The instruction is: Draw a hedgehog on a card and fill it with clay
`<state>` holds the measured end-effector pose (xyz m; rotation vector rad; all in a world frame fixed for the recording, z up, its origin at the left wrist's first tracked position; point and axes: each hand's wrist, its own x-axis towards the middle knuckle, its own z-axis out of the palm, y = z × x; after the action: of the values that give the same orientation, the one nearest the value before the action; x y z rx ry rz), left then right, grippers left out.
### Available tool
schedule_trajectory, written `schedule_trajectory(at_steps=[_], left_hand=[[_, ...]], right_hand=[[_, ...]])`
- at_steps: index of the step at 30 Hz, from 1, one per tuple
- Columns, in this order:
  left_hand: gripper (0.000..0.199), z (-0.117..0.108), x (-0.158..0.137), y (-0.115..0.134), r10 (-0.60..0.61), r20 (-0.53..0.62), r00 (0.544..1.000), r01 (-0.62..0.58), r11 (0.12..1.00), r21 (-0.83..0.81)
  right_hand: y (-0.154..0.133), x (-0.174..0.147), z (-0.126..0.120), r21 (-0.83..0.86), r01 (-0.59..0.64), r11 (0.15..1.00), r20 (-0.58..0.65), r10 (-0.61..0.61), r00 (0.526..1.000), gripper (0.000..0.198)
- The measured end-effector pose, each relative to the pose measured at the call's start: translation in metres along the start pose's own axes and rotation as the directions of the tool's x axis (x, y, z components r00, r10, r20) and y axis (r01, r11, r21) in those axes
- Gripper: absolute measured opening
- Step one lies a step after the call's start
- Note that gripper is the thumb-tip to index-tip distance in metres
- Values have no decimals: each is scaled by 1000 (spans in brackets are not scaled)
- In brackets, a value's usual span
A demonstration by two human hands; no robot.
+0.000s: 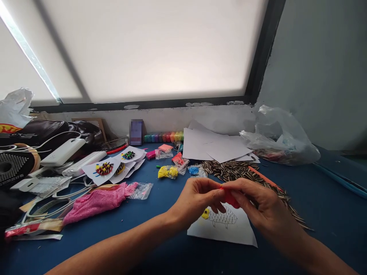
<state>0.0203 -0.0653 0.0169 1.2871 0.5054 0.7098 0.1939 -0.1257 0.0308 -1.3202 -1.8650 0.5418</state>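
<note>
A lump of red modelling clay (231, 199) is held up over the table between both hands. My right hand (259, 198) grips it from the right, thumb and fingers closed on it. From the other side my left hand (197, 196) pinches its upper left edge with thumb and forefinger. Beneath the hands lies a white sheet of paper (226, 236) with a drawn animal shape, its body covered in small marks. At the drawing's left end is a yellow clay head (205, 213) with a dark eye. The hands cover the sheet's upper part.
Behind the hands spreads a pile of sunflower seeds (229, 170), near packets of yellow clay (168, 172) and blue clay (194, 170). White papers (215, 143) and a plastic bag (286, 141) stand farther back. Leftward are finished clay pictures (104, 168), a pink cloth (94, 202) and white power banks (63, 152).
</note>
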Motion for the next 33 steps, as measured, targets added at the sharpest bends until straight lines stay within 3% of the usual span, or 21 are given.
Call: schedule_trajectory(at_steps=[4,8,12,16,21,29,33], left_hand=[[30,-2,1,1,-21,-29,999,21,1000,10],[32,-1,2,6,-21,-80,997,21,1000,-1],[34,-1,3,9,-24,-85,996,23,1000,-18],[43,-1,4,7,-50,-22,999,48,997,-59],[24,-3,4,3,-82,1,997,82,997,13],[26,0,1,0,-96,53,994,95,995,24],[23,0,1,2,-114,59,992,108,989,99]], right_hand=[[3,-1,0,-27,12,1000,50,-10,999,24],[2,0,-3,38,-130,991,-63,132,989,29],[-4,4,-4,112,-217,970,-24,221,975,28],[-6,5,-3,108,-204,973,-30,208,978,30],[-1,3,3,151,-210,966,2,212,977,28],[-3,0,5,153,-98,983,-47,106,993,21],[-3,0,4,179,-147,973,-41,157,987,19]])
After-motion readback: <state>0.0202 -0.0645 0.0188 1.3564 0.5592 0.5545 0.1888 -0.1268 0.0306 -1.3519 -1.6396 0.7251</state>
